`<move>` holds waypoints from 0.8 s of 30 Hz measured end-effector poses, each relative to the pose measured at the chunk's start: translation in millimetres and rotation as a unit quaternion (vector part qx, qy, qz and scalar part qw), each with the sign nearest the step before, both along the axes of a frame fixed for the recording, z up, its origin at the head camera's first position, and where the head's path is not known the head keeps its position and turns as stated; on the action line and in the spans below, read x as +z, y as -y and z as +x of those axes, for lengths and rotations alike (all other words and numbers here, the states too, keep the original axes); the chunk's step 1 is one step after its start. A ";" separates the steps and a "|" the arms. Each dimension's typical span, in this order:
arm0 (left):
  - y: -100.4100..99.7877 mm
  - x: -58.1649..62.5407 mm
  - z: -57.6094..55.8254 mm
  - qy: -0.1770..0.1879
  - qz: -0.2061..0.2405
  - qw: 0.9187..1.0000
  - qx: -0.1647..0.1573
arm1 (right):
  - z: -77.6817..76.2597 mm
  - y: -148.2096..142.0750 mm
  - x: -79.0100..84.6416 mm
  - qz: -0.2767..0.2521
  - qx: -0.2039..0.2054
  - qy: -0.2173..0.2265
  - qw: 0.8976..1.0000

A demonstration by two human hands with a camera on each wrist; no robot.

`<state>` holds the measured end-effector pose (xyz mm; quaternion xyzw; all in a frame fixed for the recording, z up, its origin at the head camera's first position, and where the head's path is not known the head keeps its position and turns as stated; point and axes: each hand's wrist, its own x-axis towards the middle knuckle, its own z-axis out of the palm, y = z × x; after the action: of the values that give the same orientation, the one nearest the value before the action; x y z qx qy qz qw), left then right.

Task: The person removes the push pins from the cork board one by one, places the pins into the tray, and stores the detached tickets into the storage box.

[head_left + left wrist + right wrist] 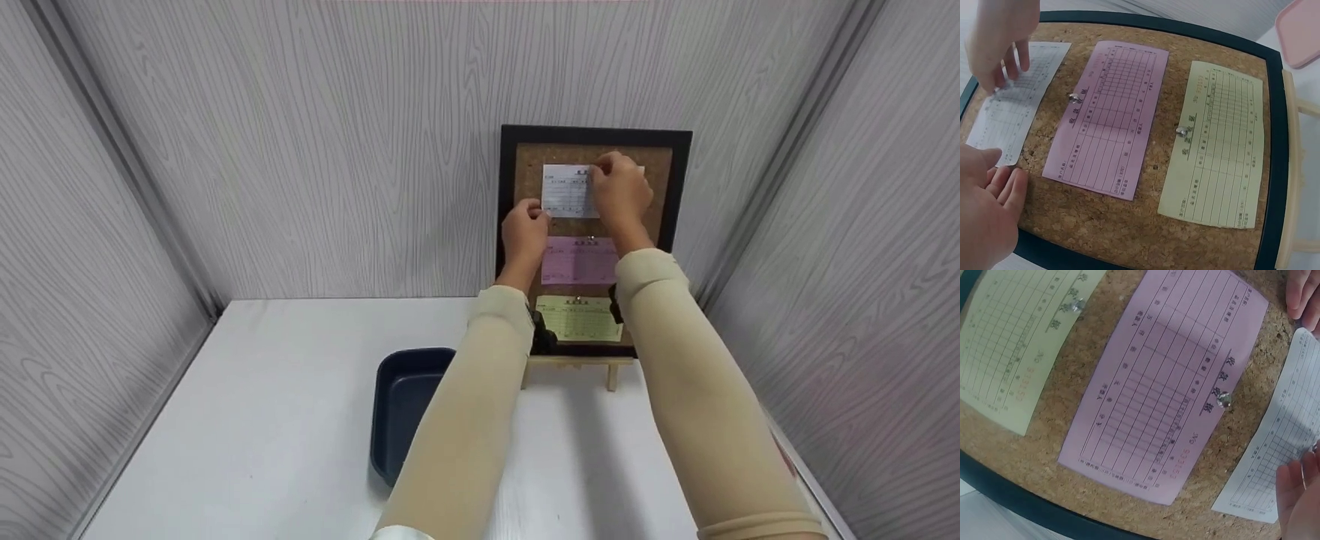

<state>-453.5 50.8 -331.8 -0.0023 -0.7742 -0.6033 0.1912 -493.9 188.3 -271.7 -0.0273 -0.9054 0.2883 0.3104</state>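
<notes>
A framed cork board [583,227] leans upright, with three printed receipt slips one above another. At the top is the white slip [564,192]; my left hand [525,234] pinches its left edge near the lower corner between thumb and finger. My right hand [624,193] is over the upper right part of this slip, its fingertips together at a small shiny push pin, largely hidden by the fingers. Below are a pink slip [1109,121] and a yellow-green slip [1216,146], each fixed by a clear push pin [1075,98] at its top edge.
The board stands on a small wooden easel [612,375] against the back wall. A dark blue tray [382,412] sits on the white table [262,420], partly behind my left sleeve. Grey wood-patterned panels enclose three sides. A pink object [1300,34] shows beyond the board.
</notes>
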 end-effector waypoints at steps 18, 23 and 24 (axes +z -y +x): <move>-1.9 -2.6 3.1 0.007 -0.009 1.000 0.009 | 1.4 -3.1 -1.6 0.000 -0.034 0.007 0.999; -1.4 -1.5 3.7 0.011 -0.010 1.000 0.012 | 1.9 -2.5 -3.8 -0.018 -0.019 0.006 1.000; -1.7 -0.9 3.5 0.011 -0.011 1.000 0.014 | 2.1 -2.7 -4.0 -0.019 -0.017 0.005 1.000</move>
<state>-450.0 52.4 -332.8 0.0128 -0.7830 -0.5919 0.1907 -491.8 191.0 -275.7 -0.0500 -0.9005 0.3003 0.3105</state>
